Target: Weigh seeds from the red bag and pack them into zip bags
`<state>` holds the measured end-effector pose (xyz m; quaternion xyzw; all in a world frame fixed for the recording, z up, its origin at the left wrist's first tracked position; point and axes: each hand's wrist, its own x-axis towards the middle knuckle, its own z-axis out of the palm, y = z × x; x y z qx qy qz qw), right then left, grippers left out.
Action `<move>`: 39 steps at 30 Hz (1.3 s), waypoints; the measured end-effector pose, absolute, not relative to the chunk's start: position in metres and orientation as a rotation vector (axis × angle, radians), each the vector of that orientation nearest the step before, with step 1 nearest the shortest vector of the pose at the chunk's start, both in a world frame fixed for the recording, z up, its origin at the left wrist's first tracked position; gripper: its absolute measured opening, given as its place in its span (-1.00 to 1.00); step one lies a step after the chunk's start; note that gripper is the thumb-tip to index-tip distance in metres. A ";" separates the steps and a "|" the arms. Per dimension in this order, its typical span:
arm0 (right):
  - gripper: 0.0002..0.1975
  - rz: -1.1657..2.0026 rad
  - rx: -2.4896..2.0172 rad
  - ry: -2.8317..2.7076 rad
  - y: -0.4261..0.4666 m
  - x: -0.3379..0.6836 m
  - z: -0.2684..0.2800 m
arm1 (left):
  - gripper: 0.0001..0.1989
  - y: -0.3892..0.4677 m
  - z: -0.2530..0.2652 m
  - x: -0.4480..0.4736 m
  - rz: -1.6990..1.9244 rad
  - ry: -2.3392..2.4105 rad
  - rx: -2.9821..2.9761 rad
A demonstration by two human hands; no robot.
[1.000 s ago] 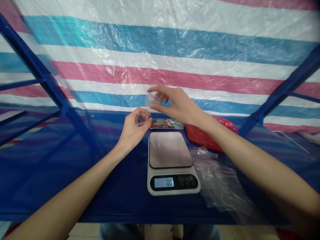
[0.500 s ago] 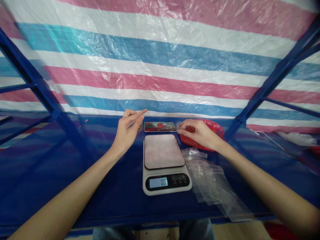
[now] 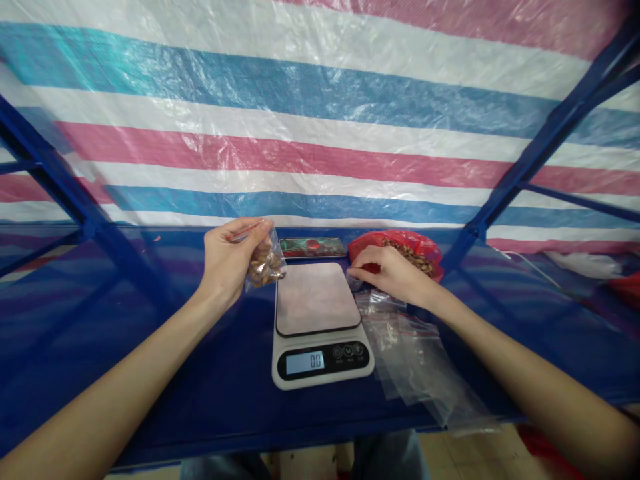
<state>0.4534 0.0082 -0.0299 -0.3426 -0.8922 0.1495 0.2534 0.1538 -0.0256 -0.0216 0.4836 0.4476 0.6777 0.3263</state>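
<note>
My left hand (image 3: 233,257) pinches a clear zip bag (image 3: 267,263) by its top. Brown nut-like pieces fill the lower part of the bag, which hangs left of the kitchen scale (image 3: 320,300). The scale's plate is bare and its display reads 0.0. To the right of the plate, my right hand (image 3: 387,272) has its thumb and fingers closed on a small clear plastic cup (image 3: 354,280), mostly hidden by the fingers. Behind that hand lies an open red plastic bag (image 3: 367,240) holding many similar brown pieces.
Several flat clear zip bags (image 3: 415,357) overlap to the right of the scale, reaching the front edge of the blue table (image 3: 210,393). A flat phone-like slab (image 3: 313,247) lies behind the scale. Blue metal posts stand left and right, before a striped sheet (image 3: 300,147).
My left hand has turned and moved left, bringing the filled zip bag into clear sight. My right hand has come lower and nearer the scale, and the brown pieces in the red bag now show.
</note>
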 end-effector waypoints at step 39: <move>-0.78 1.163 -0.635 -1.616 -0.023 0.380 -0.012 | -0.69 -0.052 -0.014 0.184 1.497 1.000 1.555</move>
